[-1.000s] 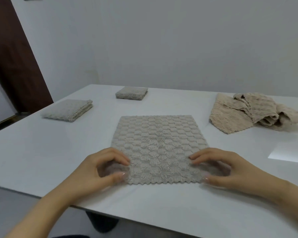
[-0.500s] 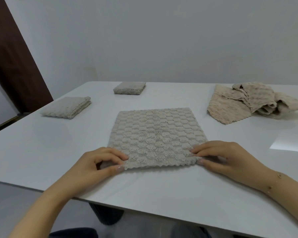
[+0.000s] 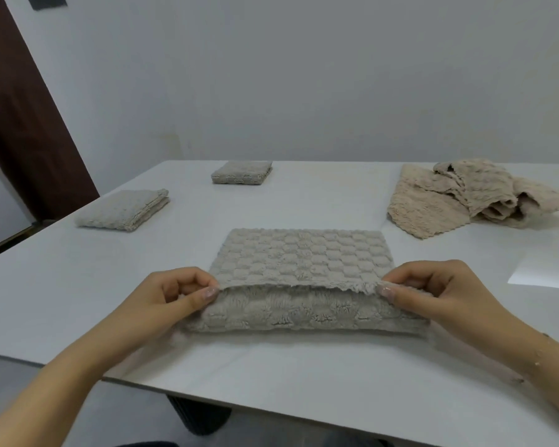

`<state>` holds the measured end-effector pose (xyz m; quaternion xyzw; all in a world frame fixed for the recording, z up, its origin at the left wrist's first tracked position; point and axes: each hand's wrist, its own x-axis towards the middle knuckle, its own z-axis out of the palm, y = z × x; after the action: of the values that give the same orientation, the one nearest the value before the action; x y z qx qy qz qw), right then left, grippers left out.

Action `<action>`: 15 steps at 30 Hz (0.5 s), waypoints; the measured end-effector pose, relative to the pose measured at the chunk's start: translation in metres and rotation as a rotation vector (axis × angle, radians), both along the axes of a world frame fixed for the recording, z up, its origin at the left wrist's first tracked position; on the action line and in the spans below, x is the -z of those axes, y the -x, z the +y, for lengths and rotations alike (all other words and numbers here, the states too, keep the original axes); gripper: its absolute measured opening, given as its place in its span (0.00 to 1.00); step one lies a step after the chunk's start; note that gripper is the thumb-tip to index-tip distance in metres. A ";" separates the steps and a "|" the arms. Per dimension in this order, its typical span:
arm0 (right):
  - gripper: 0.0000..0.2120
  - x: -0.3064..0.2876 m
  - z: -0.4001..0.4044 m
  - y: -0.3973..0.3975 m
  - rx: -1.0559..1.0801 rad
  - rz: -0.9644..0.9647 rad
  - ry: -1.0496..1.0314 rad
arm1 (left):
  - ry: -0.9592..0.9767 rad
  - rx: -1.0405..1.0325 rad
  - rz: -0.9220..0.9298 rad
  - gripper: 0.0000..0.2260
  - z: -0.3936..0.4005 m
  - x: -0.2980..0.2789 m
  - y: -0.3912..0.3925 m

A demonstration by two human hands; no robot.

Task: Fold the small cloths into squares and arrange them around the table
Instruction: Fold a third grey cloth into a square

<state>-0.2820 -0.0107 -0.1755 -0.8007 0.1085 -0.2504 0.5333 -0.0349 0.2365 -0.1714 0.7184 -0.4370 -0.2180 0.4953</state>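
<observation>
Progress check from my end. Two folded squares already placed on the counter [image 3: 62, 275]: one folded cloth [image 3: 123, 209] at the left side, another folded square [image 3: 242, 172] near the far edge. Both look finished.

Third one is in work: grey cloth [image 3: 302, 256] lies in front of me, centre of the counter. Left hand [image 3: 175, 298] pinches its near-left corner between thumb and curled fingers, right hand [image 3: 433, 291] does the same on the near-right corner. Near edge is lifted and rolled up over the rest, underside showing, so I'd call this the first fold in progress, not yet laid down.

Left to do, as I judge it: finish this fold, fold again to a square, place it. Then the beige pile [image 3: 471, 198] at the far right, unfolded and crumpled, apart from everything else. Can't tell how many cloths are in it, at least two by the layers.

Roughly halfway, maybe less.
</observation>
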 end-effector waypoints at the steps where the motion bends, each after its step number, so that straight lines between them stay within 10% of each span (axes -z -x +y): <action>1: 0.15 -0.001 -0.003 -0.002 -0.001 -0.004 -0.037 | 0.009 0.001 -0.016 0.12 -0.004 -0.007 -0.002; 15: 0.09 -0.013 -0.095 -0.085 0.120 0.331 -0.051 | -0.201 -0.091 -0.220 0.17 -0.143 -0.003 -0.091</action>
<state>-0.1975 -0.1052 -0.1629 -0.8092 0.2488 -0.1434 0.5125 0.0563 0.0936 -0.1687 0.8030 -0.4316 -0.1579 0.3796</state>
